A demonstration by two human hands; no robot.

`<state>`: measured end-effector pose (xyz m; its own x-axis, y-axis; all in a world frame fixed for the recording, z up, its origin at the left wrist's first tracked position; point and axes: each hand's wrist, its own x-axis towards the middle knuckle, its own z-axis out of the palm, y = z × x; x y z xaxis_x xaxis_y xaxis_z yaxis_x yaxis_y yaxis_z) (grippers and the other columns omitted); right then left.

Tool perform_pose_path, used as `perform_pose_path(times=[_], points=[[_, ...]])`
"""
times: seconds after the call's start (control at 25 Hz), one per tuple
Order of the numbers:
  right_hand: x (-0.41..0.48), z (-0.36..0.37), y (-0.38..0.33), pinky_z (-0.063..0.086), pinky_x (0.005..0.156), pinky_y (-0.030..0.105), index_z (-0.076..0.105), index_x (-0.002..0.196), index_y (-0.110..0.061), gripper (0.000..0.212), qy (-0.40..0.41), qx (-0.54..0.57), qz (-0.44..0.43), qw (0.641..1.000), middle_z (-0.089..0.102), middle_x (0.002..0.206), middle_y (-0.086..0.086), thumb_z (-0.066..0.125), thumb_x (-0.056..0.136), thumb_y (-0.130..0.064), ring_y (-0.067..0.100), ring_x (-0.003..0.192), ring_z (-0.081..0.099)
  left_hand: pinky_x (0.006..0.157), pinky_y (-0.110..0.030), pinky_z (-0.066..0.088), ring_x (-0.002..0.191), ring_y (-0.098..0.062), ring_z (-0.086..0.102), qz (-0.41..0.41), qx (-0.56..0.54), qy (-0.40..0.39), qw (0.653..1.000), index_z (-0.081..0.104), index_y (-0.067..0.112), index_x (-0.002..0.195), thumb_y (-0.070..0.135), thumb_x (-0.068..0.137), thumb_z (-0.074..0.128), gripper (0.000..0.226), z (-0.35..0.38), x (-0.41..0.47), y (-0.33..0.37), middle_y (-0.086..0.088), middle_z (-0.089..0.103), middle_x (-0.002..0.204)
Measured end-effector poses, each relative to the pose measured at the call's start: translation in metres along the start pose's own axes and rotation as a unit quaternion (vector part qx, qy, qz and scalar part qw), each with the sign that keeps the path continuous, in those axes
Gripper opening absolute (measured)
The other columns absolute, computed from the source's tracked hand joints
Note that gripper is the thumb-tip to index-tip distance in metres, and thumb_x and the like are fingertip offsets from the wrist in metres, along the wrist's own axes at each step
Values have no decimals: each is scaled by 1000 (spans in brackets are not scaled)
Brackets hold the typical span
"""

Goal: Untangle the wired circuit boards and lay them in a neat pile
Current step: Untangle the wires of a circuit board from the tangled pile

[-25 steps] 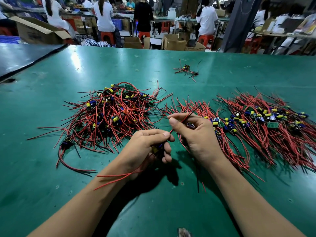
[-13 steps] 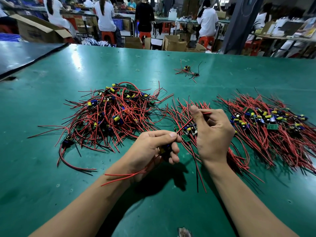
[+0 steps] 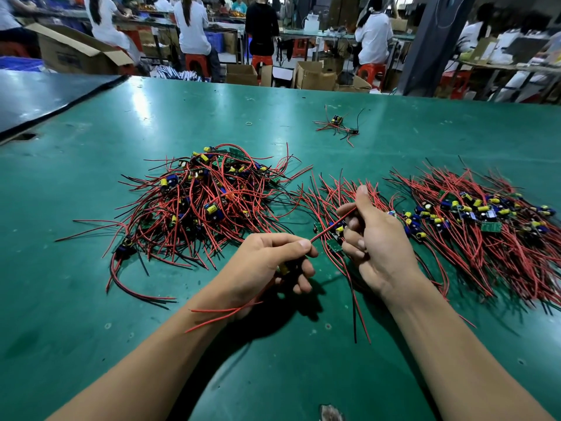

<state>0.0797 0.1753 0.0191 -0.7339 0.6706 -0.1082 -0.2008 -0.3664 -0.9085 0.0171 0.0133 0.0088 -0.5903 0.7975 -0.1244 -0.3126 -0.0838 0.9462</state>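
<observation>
Two hands work low in the ctr of the green table (image 3: pixel 91 299), w/ one red wire (image 3: pixel 329 226) stretched straight btwn them. The left hand (image 3: pixel 267 262) has its fingers curled round a small board (image 3: pixel 284 268), of which only a yellow part shows under the thumb. The thumb tip also pins the near end of the wire. More red leads (image 3: pixel 218 311) trail from under that hand toward the wrist.

The right hand (image 3: pixel 382 244) pinches the far end of the wire btwn thumb and forefinger, other fingers curled in, thumb pointing up. Just under it lie a couple of loose boards (image 3: pixel 332 238) on a thin spread of wires (image 3: pixel 328 189).

Left of the hands sits the tangled heap (image 3: pixel 206 202), w/ boards and red and black leads crossing every way. Right of them is the sorted pile (image 3: pixel 485 220): boards in a row approx down the middle, leads fanned out to both sides. On the far side of the table, a stray pair of boards (image 3: pixel 337 124) lies well apart from the rest.

Bkgd: people on red stools (image 3: pixel 194 60) at benches, cardboard boxes (image 3: pixel 241 75) on the floor.
</observation>
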Motion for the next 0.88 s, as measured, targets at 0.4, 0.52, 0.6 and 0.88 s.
perform_pose_path(times=[0.4, 0.52, 0.6, 0.88], points=[[-12, -5, 20, 46, 58, 21, 73, 98, -25, 7, -114, -416, -222, 874, 65, 71, -10, 72, 91, -26, 3, 58, 53, 70, -37, 60, 76, -23, 73, 76, -31, 164, 983, 63, 6, 93, 14, 98, 54, 13, -1, -1, 14, -13, 75, 86], [-19, -2, 24, 36, 55, 15, 61, 111, -34, 41, -196, -482, -221, 825, 59, 76, -8, 84, 77, -35, 2, 53, 48, 81, -39, 55, 87, -24, 71, 127, -39, 199, 971, 57, 10, 94, 16, 99, 51, 9, 0, 0, 19, -12, 76, 94], [-19, -1, 26, 34, 58, 14, 56, 115, -36, 56, -192, -512, -228, 806, 58, 80, -8, 85, 70, -52, -1, 59, 51, 83, -36, 54, 94, -22, 71, 131, -73, 196, 969, 51, 13, 96, 16, 100, 50, 6, 1, 2, 19, -11, 76, 99], [-23, 10, 16, 38, 44, 18, 69, 79, -26, 21, -176, -197, -142, 954, 63, 67, -6, 69, 90, -45, 6, 46, 47, 84, -37, 57, 92, -22, 72, 90, -215, 90, 968, 61, 19, 91, 16, 83, 64, 8, -6, 2, 19, -6, 75, 100]])
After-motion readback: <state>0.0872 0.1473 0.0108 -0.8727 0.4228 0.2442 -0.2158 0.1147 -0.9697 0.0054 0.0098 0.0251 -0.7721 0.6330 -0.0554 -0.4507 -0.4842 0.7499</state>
